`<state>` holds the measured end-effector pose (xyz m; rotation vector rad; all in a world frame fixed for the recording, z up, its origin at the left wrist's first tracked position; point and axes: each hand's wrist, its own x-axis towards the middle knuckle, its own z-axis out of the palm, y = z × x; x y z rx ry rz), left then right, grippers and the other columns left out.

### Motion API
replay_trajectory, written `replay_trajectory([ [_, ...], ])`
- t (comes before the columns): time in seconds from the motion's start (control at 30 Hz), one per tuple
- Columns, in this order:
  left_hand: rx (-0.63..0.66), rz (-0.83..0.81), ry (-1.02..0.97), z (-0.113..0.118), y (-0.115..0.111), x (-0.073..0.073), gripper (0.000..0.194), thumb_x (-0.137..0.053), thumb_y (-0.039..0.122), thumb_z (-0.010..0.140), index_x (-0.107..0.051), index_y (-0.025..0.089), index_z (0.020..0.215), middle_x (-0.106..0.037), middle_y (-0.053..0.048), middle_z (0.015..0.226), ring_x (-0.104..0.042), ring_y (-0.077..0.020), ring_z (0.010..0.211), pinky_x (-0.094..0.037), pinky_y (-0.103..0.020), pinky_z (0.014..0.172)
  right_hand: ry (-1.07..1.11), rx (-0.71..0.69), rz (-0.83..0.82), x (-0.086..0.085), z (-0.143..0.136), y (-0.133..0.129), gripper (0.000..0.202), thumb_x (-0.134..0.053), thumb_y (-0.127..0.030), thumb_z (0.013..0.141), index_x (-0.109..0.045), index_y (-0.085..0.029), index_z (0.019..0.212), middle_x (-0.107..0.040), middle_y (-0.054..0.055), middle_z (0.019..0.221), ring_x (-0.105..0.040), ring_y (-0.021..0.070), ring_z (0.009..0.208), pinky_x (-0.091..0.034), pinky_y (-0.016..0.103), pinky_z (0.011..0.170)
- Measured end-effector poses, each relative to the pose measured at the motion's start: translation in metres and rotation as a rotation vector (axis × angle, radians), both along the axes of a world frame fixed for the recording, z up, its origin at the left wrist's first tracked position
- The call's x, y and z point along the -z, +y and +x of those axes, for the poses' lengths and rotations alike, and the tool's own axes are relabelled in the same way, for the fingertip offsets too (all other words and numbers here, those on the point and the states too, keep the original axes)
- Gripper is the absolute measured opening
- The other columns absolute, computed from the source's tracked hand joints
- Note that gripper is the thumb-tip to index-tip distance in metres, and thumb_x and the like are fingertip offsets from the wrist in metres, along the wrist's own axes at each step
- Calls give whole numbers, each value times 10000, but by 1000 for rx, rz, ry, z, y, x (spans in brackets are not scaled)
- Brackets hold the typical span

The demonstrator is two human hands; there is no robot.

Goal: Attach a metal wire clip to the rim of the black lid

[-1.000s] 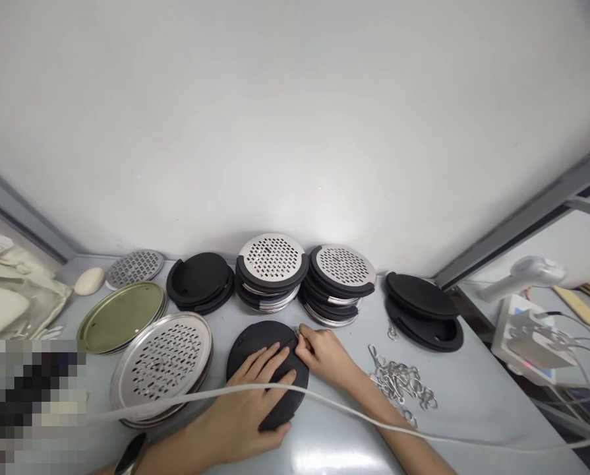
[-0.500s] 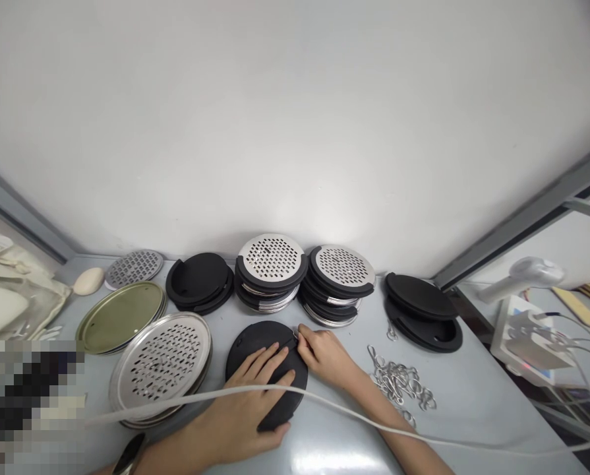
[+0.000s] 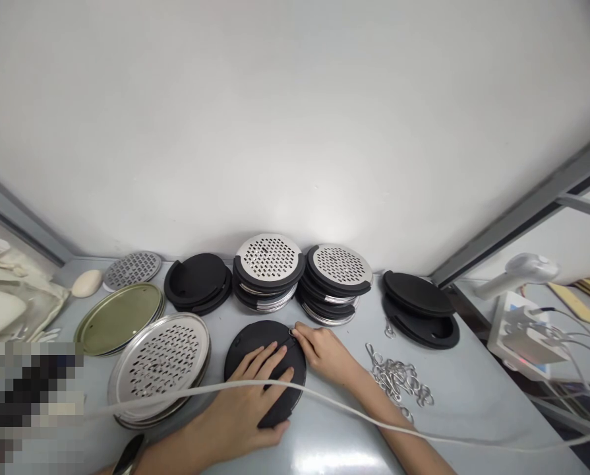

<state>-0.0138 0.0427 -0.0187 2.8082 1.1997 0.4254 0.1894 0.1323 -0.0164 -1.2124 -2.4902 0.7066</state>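
A black round disc lies on the grey table in front of me. Across it rests my left hand, fingers stretched out and pressing flat on its top. At the disc's upper right edge, my right hand pinches a small metal ring clip, mostly covered by the fingertips. A loose pile of similar metal ring clips sits to the right, near my right forearm, with a single clip above it. Left of the disc is a stack of perforated metal grater plates.
Two stacks of black holders with grater plates stand by the wall. Black discs lie left of them and black holders right. Olive lids are at the left. A white cable hangs across the view.
My right fingers have shifted slightly left over the disc's edge, and the ring now shows more at the fingertips. My left hand stays in place; the view has shifted a little.
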Motion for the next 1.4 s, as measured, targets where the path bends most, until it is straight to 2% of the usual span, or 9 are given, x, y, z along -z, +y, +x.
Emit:
replay_trajectory([
  [0.1,-3,-7,13,0,0,-1,628,-613,300,745,-417,175,1328,-310,-138,1461,-264,-332,1347,-336,-501,1045,6,12,-1,0,0,0,329,-251,-319,990,-485,-200,793,-496,-18,607,-509,119,565,-294,226,567],
  [0.3,-9,8,-14,0,0,2,611,-602,369,773,-424,185,1329,-327,-131,1454,-290,-333,1334,-341,-501,1038,-30,36,15,1,-1,0,359,-246,-316,990,-512,-190,786,-526,-6,608,-516,119,568,-290,227,570],
  [0.67,-5,10,-9,1,0,-1,617,-608,342,759,-423,178,1324,-334,-137,1448,-285,-336,1336,-341,-511,1035,-73,36,39,3,-1,-1,361,-262,-290,982,-518,-184,751,-548,0,591,-496,115,539,-265,238,559],
  [0.9,3,14,8,1,-1,1,620,-606,332,757,-423,167,1326,-328,-148,1450,-270,-342,1341,-329,-513,1042,-10,36,26,5,-1,-1,356,-272,-265,976,-498,-180,714,-602,25,688,-523,125,617,-302,239,607],
  [1.4,-10,23,-3,1,0,3,597,-591,386,781,-429,190,1322,-333,-126,1449,-277,-329,1339,-324,-497,1044,48,-34,-3,4,0,3,342,-258,-274,981,-439,-185,705,-540,7,675,-495,118,624,-341,229,636],
])
